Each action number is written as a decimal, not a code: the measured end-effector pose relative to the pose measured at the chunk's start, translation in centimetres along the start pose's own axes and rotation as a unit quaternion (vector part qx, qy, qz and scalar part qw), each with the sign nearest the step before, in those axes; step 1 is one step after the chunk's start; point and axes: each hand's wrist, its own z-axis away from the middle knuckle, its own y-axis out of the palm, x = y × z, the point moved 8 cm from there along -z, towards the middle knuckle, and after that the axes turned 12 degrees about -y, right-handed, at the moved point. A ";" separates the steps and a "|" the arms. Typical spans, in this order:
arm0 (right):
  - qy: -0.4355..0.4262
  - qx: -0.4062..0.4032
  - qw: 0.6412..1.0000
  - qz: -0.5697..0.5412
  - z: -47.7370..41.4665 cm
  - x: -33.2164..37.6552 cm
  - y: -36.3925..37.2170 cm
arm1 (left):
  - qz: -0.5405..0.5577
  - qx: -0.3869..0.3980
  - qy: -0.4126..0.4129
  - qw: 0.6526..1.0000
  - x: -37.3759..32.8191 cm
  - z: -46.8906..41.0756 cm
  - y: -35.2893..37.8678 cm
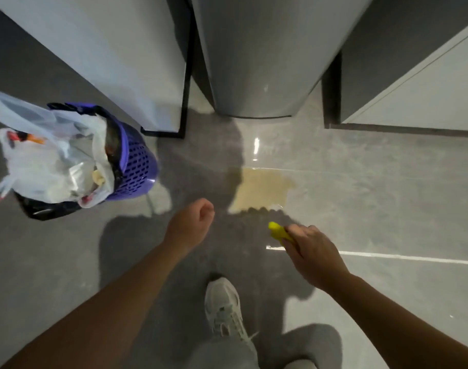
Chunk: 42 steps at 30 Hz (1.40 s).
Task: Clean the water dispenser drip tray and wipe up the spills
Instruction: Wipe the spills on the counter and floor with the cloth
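Head view, looking down at a glossy grey tiled floor (387, 187). Yellowish spill (262, 190) spread on the tiles just in front of the rounded grey base of the water dispenser (257, 75), partly crossed by shadow; drip tray not in view. Right hand (311, 251) extended over the floor near the lower edge of the spill, fingers curled tightly around a bright yellow object (278, 233), only one rounded end of which protruded past the knuckles; exact nature of that object not determinable. Left hand (191, 225) held out beside it, empty, fingers folded loosely into a half-closed fist, touching nothing. Both forearms bare, reaching in from the lower corners.

Purple perforated waste basket (137, 166) placed on the floor at left, lined with a black bag and overfilled with white plastic bags (49, 161) of rubbish. Pale cabinet (115, 49) with a dark lower trim positioned behind the basket and just left of the dispenser. Light cabinet front (427, 83) with a dark plinth positioned at right, apart from the dispenser. One pale sneaker (223, 310) planted on the tiles between the two arms, below grey trousers (222, 352). Bright white reflection lines stretched across the floor at right.
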 end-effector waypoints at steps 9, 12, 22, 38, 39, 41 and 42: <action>-0.064 0.035 0.997 0.022 -2.0 -11.4 15.2 | -0.183 -0.141 0.154 0.961 5.9 -15.2 10.5; -0.048 0.018 0.998 0.023 -3.8 -13.7 15.3 | -0.210 -0.194 0.191 0.939 6.6 -17.1 11.2; -0.033 -0.160 0.968 0.192 -11.9 -19.3 8.2 | -0.213 -0.232 0.247 0.916 7.6 -17.6 13.0; 0.022 0.027 0.984 0.176 -11.9 -21.9 16.2 | -0.217 -0.255 0.246 0.910 8.2 -18.3 13.3; 0.011 0.038 0.983 0.178 -10.8 -21.7 16.6 | -0.216 -0.252 0.246 0.911 8.2 -18.4 13.3; -0.007 0.050 0.983 0.177 -8.5 -20.9 17.6 | -0.215 -0.250 0.246 0.912 8.1 -18.3 13.3; -0.014 0.051 0.984 0.172 -7.4 -20.1 18.3 | -0.214 -0.250 0.246 0.912 8.1 -18.2 13.3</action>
